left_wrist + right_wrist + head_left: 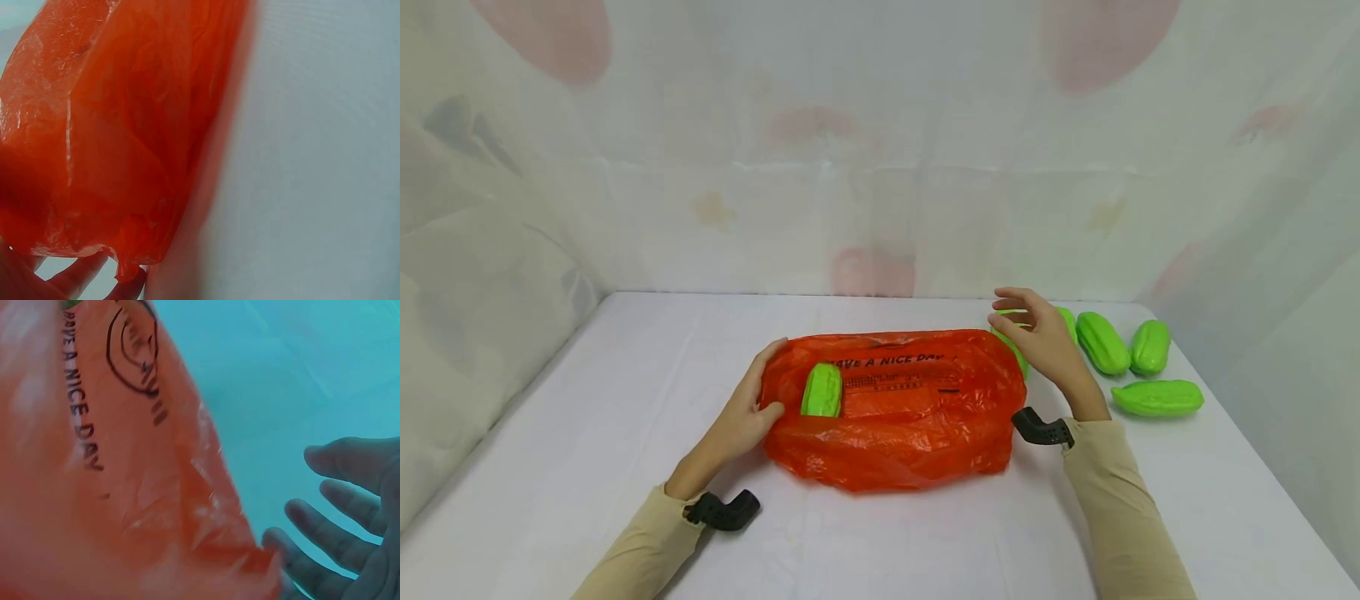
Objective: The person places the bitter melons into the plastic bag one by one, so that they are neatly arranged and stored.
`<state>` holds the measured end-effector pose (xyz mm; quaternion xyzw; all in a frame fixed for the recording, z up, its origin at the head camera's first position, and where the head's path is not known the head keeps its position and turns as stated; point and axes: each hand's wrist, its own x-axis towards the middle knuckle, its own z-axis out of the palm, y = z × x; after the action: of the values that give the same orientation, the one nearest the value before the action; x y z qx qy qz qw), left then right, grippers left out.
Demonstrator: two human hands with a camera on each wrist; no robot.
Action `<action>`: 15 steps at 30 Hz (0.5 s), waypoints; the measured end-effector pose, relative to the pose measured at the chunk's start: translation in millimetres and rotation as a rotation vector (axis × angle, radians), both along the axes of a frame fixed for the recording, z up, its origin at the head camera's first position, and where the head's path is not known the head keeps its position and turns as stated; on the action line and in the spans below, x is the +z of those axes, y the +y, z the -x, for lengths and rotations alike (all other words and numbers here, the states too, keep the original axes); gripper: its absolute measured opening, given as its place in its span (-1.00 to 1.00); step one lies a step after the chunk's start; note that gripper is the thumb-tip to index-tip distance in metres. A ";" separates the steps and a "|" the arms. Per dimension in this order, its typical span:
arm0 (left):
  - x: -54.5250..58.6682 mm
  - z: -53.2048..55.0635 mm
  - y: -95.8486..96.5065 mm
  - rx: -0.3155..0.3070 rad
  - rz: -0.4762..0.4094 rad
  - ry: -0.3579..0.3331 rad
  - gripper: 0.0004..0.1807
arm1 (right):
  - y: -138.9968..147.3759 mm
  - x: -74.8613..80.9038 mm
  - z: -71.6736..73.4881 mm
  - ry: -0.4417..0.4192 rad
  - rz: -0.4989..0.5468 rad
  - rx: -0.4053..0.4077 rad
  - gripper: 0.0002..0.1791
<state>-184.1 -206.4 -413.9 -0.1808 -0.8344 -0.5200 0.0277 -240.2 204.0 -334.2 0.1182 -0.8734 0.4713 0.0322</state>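
Head view: left hand (741, 417) grips the red bag (887, 450) by its left rim, seemingly to spread its mouth; one green gourd (822, 390) sits inside. Right of the bag, right hand (1047, 342) (fingers loosely parted) holds nothing, near more gourds (1102, 343).

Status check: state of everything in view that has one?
Bag: mouth open, gourd showing inside.
Inside gourd: lower end hidden by bag front.
Loose gourds: three fully visible on table, more partly hidden.
Left grip: holding bag's left edge.
Right grip: empty, fingers spread.
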 end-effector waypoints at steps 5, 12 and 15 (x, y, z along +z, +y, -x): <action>-0.3 0.1 0.1 -0.006 -0.002 0.004 -0.08 | 6.4 -10.9 6.5 0.021 0.015 -0.045 -0.46; -1.3 0.0 0.1 -0.009 -0.007 0.005 -0.07 | 13.7 -21.7 10.2 0.014 -0.022 -0.077 -0.42; -1.2 -0.3 0.4 -0.006 -0.007 0.004 -0.07 | 16.8 -26.0 11.4 0.007 -0.051 -0.087 -0.41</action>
<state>-183.8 -206.0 -415.1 -0.1843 -0.8320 -0.5225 0.0281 -251.5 220.8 -360.2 0.0826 -0.8893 0.4466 0.0528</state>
